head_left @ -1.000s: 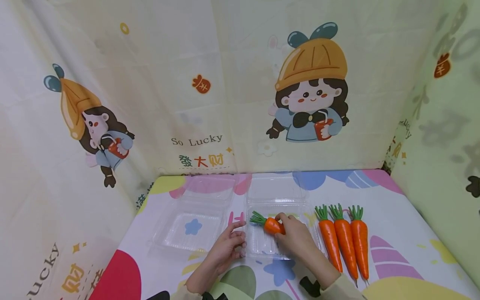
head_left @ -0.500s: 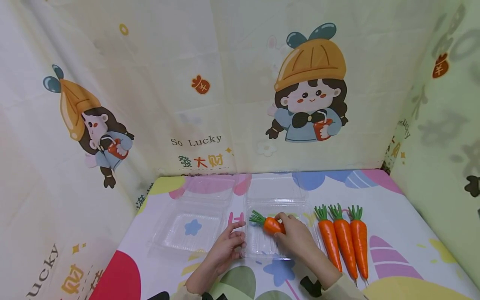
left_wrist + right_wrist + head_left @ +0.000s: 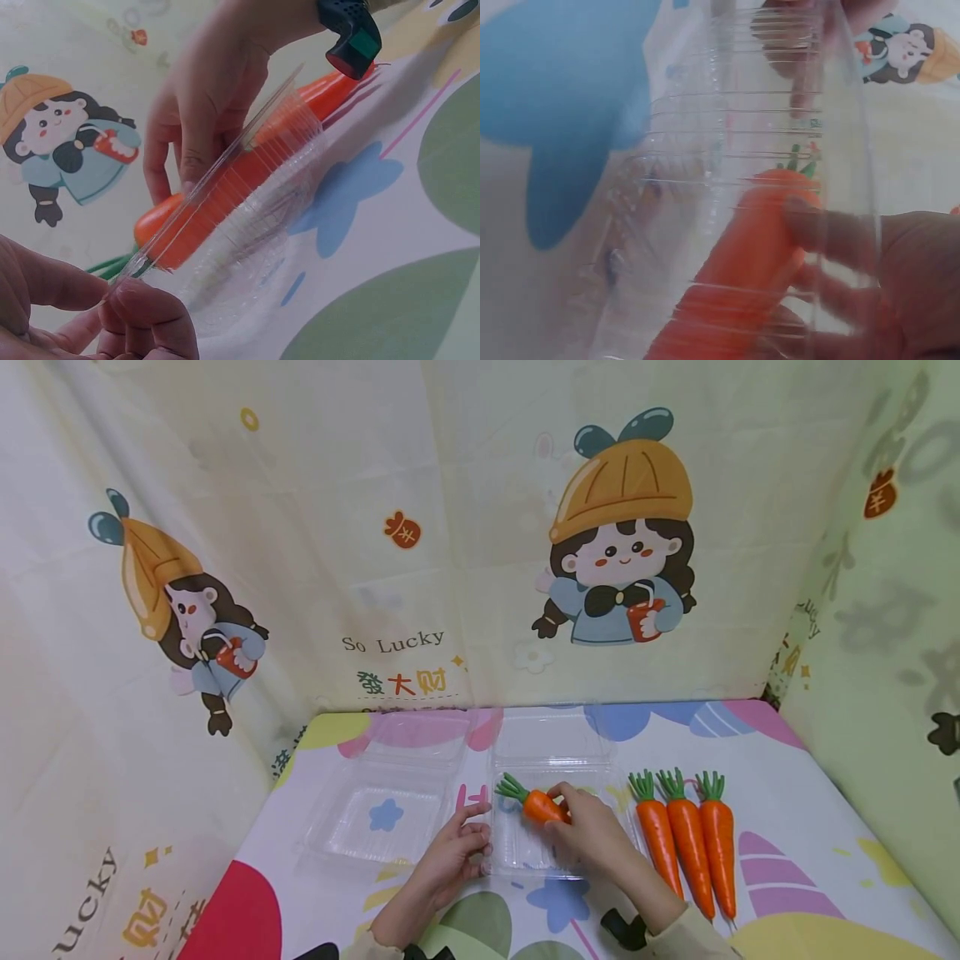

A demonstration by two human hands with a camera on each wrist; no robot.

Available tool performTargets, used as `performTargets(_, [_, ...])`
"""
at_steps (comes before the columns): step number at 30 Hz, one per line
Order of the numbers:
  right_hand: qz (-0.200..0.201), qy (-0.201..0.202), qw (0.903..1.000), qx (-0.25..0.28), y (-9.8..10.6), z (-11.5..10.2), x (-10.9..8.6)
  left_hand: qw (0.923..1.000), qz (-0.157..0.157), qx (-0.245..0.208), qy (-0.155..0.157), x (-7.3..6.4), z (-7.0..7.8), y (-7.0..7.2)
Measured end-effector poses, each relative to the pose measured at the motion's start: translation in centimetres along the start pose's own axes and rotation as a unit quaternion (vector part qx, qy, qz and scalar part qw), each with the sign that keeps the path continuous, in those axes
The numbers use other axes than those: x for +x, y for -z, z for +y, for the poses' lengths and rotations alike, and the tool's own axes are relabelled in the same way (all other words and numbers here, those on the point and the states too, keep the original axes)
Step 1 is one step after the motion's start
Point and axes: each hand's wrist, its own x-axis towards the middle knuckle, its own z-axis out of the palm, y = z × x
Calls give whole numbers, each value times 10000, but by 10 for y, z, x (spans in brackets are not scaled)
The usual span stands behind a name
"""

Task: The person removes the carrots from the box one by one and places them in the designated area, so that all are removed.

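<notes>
My right hand (image 3: pixel 596 837) grips an orange carrot (image 3: pixel 542 807) with a green top, over the base of a clear plastic clamshell container (image 3: pixel 516 853). The green top points to the far left, and the hand covers much of the carrot in the head view. Through the transparent wall, the right wrist view shows thumb and fingers around the carrot (image 3: pixel 742 262). At the container's left edge is my left hand (image 3: pixel 452 853). In the left wrist view, its thumb and fingers pinch the rim (image 3: pixel 124 281). The container's lid (image 3: pixel 551 737) lies folded back, away from me.
To the left lies a second clear clamshell container (image 3: pixel 348 818), lid also back. Three more carrots (image 3: pixel 692 847) lie side by side right of the near container. Patterned cloth covers the table (image 3: pixel 795 802), with printed curtains (image 3: pixel 480 568) behind and at both sides.
The carrot has tilted and shifted slightly up and left in the right hand, which moved a little with it. The left hand keeps its place at the container's edge.
</notes>
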Motion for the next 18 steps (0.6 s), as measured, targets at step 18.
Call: performTargets(18, [144,-603,9890,1346,16,3,12,10000,-54,-42,-63,0,0,0])
